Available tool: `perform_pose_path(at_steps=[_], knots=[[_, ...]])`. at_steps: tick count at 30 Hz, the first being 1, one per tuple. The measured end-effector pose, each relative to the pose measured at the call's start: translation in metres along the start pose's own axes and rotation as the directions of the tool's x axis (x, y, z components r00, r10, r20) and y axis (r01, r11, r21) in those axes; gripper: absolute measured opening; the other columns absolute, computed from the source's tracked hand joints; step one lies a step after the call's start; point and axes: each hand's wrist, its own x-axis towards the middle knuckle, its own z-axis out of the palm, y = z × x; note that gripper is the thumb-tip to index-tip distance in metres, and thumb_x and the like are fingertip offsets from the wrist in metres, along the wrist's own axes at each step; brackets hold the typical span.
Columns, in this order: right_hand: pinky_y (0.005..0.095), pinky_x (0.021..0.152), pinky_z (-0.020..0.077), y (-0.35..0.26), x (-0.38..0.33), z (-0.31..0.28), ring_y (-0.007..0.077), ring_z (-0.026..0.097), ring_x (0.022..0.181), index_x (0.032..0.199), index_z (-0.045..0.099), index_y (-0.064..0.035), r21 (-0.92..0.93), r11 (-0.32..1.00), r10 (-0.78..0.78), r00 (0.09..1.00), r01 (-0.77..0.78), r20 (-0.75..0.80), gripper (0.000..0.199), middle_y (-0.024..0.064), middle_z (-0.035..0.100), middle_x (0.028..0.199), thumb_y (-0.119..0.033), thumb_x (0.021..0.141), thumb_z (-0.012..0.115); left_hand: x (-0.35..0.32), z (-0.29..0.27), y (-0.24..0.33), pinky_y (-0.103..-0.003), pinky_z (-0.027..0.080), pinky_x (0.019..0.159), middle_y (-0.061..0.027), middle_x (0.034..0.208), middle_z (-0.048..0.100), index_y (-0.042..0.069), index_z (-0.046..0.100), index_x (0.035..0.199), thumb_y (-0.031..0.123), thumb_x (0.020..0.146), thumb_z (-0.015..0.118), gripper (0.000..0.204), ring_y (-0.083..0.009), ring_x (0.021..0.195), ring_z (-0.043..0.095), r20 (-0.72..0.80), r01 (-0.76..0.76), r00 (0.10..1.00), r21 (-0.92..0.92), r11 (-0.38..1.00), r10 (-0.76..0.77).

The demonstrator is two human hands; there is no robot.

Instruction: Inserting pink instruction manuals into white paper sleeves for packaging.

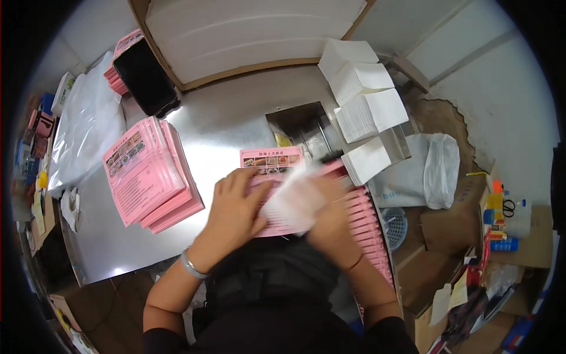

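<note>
We note a pink leaflet (272,159) lying flat on the steel counter (224,118), directly in front of us; its top strip carries a row of small food pictures. A fanned stack of pink leaflets (150,174) of the same kind sits on the counter to our left, well apart from the hands. A further row of pink leaflets (368,218) runs along the counter's right edge, just beside our right forearm.

Our left hand (233,206) rests palm down, fingers spread, on the near part of the flat leaflet. A bracelet (191,265) circles that wrist. Our right hand (330,221) grips a white sheet (295,200), which is blurred by motion and lies over the leaflet, between the two hands and touching both.

Stacks of white folded paper (368,100) stand at the far right of the counter, one pile stepped behind the next. A black tablet (144,76) leans on another pink pile at the far left. A large shallow cardboard box (247,35) with white lining stands at the back. Clear plastic sheeting (82,130) lies at the left edge.
</note>
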Motion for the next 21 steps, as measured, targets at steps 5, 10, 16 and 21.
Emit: perform_pose_path(at_steps=[5,10,16,21], knots=[[0.056,0.105,0.037,-0.011,0.028,0.038,0.0301,0.059,0.101,0.105,0.072,-0.0101,-0.286,0.952,-0.055,0.981,0.108,0.187,0.03,0.0098,0.064,0.109,-0.009,0.079,0.059,-0.005,-0.016,-0.003,-0.05,0.039,0.094,-0.0184,0.131,0.049,0.005,0.059,0.114,0.021,0.076,0.071,0.044,-0.041,0.12,0.046,0.078,0.238,0.968,0.03,0.971,-0.24],[0.0511,0.103,0.0406,0.021,0.019,0.028,0.0339,0.063,0.102,0.101,0.07,-0.0007,0.235,0.972,-0.016,0.994,-0.009,0.104,0.024,0.0169,0.067,0.106,-0.004,0.08,0.06,-0.009,0.009,-0.009,-0.061,0.031,0.105,-0.021,0.142,0.041,0.01,0.06,0.112,0.023,0.069,0.08,0.049,-0.0472,0.134,0.035,-0.041,-0.037,0.998,0.125,0.991,0.043],[0.0419,0.087,0.0463,0.062,0.001,-0.026,0.0324,0.055,0.099,0.107,0.067,0.0055,-0.487,0.813,0.276,0.948,-0.319,-0.16,0.023,0.0162,0.059,0.102,-0.005,0.087,0.063,0.05,-0.004,0.007,-0.07,0.025,0.105,-0.0257,0.148,0.036,0.009,0.064,0.106,0.045,0.063,0.083,0.059,-0.047,0.138,0.031,0.017,0.061,0.997,0.351,0.934,-0.072],[0.043,0.083,0.0463,0.074,0.007,-0.032,0.033,0.053,0.093,0.108,0.067,0.004,-0.452,0.842,0.27,0.955,-0.295,-0.121,0.025,0.0143,0.054,0.097,-0.002,0.084,0.064,0.052,0.003,0.005,-0.052,0.04,0.092,-0.0303,0.139,0.046,0.007,0.065,0.101,0.058,0.071,0.073,0.059,-0.0384,0.113,0.051,0.018,0.091,0.995,0.305,0.948,-0.101]])
